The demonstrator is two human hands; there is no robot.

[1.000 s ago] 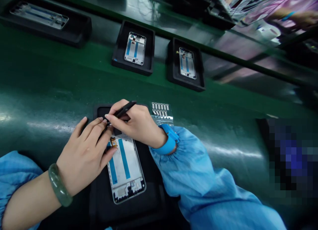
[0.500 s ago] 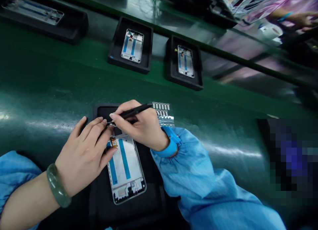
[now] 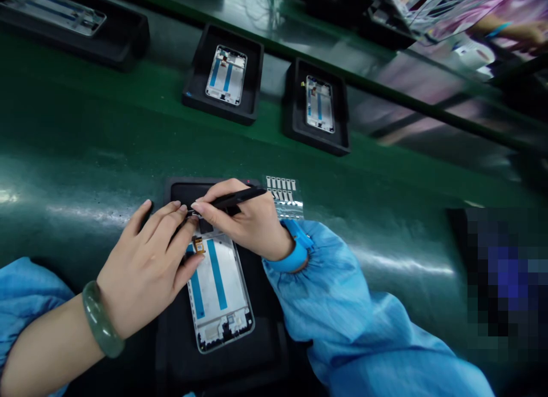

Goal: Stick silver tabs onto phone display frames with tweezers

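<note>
Left hand [image 3: 143, 271], pale green stone bangle [image 3: 101, 320] on the wrist: fingers spread, no visible pinch, fingertips and thumb at the top end of the frame. Right hand [image 3: 244, 220]: pinching slim black tweezers [image 3: 240, 199] between thumb and fingers, tips just beside the left fingertips. Anything held at the tips is too small to tell.

Rectangular white-backed phone frame [image 3: 219, 294] with two blue strips lies flat in a black rectangular tray [image 3: 268, 340], between the hands. Tiny orange flex part [image 3: 198, 245] sits at the frame's top end, near the left thumb. Clear film sheet of small white tabs [image 3: 285, 197] lies just beyond the right hand, at the tray's corner.

Right wrist has a blue strap [image 3: 295, 249]; blue smock sleeve [image 3: 342, 311] below it. Glossy dark green conveyor belt [image 3: 85, 157] carries two more black trays with frames [image 3: 225, 74] beyond.
</note>
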